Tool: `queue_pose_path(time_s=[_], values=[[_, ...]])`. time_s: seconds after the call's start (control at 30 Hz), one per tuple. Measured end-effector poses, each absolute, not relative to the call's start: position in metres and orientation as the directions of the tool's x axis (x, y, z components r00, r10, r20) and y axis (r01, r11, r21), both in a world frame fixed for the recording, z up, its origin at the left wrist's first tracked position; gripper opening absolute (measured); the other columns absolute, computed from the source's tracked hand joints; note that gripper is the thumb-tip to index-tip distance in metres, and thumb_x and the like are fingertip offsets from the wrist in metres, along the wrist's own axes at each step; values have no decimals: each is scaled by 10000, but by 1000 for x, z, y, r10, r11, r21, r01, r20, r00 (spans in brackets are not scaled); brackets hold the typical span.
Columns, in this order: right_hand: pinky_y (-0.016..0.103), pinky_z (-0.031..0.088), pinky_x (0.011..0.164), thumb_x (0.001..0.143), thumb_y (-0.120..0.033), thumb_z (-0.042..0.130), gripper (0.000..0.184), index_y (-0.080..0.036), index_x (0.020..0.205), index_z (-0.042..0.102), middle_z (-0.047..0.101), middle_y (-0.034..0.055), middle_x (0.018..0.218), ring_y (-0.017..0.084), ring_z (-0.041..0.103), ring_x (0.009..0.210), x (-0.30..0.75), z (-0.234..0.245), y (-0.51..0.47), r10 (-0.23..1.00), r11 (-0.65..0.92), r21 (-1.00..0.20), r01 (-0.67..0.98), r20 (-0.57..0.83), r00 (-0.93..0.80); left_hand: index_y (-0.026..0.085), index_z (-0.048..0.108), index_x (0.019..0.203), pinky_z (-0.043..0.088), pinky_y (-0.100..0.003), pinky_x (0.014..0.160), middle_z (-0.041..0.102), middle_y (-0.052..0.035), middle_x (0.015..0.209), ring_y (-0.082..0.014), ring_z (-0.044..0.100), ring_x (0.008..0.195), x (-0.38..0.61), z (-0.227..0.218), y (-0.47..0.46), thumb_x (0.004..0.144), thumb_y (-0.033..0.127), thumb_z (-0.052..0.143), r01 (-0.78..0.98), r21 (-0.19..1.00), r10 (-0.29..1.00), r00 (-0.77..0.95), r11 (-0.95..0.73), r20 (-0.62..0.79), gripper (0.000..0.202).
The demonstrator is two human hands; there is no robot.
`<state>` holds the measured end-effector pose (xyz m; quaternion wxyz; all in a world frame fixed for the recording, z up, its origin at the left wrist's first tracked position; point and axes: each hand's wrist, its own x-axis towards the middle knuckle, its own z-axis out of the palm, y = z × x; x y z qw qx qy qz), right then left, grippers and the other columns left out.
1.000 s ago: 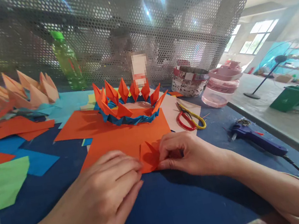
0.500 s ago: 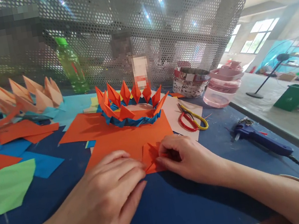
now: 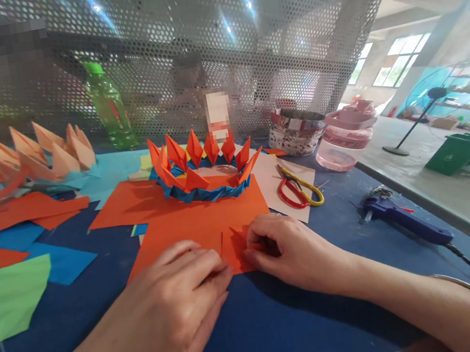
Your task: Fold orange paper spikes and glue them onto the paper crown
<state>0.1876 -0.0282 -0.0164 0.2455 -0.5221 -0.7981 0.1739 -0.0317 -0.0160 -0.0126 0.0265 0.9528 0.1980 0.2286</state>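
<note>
A small folded orange paper piece (image 3: 234,249) lies on the blue tabletop (image 3: 262,329) between my hands. My left hand (image 3: 171,308) lies on the table with its fingertips pressing the piece's left edge. My right hand (image 3: 289,251) pinches the piece's right side with curled fingers; a metal bangle sits on that wrist. Just behind the piece lies a large orange sheet (image 3: 197,222), and on it stands an orange and blue origami crown (image 3: 203,166).
Red-and-yellow scissors (image 3: 298,186) lie right of the crown, a blue glue gun (image 3: 401,219) further right near the table edge. A patterned bowl (image 3: 297,128) and pink container (image 3: 346,138) stand behind. Loose orange, blue and green sheets (image 3: 5,295), pale origami (image 3: 26,155) and a green bottle (image 3: 108,104) are left.
Both hands have stayed on the small orange piece. My right-hand fingers have drawn in closer, folding the piece narrower, and the view has shifted slightly.
</note>
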Motion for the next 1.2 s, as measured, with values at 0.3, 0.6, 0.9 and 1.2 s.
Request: queue_pose_path(time_s=[0.3,0.6,0.9,1.2], values=[[203,319,587,748,-102,601,116,-170,689,527,524,-51,656,71,443,602,187,-16,-29,938,346,-577,740,199,-284,228,693,943,472,-297,749,661,-39,893,-181,602,826,-33,-14,-15,927,176,463,368,120,383,817,-922,431,236],[215,313,545,767,-207,645,108,-191,763,539,540,-55,660,82,460,588,193,-14,-28,967,249,-609,753,116,-226,223,682,952,451,-313,732,665,-27,913,-188,591,824,-35,-14,-15,934,195,465,382,70,375,828,-921,417,220],[226,355,579,800,-138,592,188,-183,972,530,513,-45,701,99,482,637,204,-13,-23,956,259,-659,706,71,-285,215,678,973,465,-326,721,676,-35,908,-196,603,813,-34,-13,-13,933,178,450,364,30,342,840,-931,420,234],[224,350,573,803,-125,570,202,-181,994,531,512,-47,701,97,488,636,210,-11,-21,941,291,-644,708,60,-332,208,673,976,461,-318,692,681,-42,917,-197,609,820,-34,-15,-12,934,170,451,347,4,312,839,-938,447,229]])
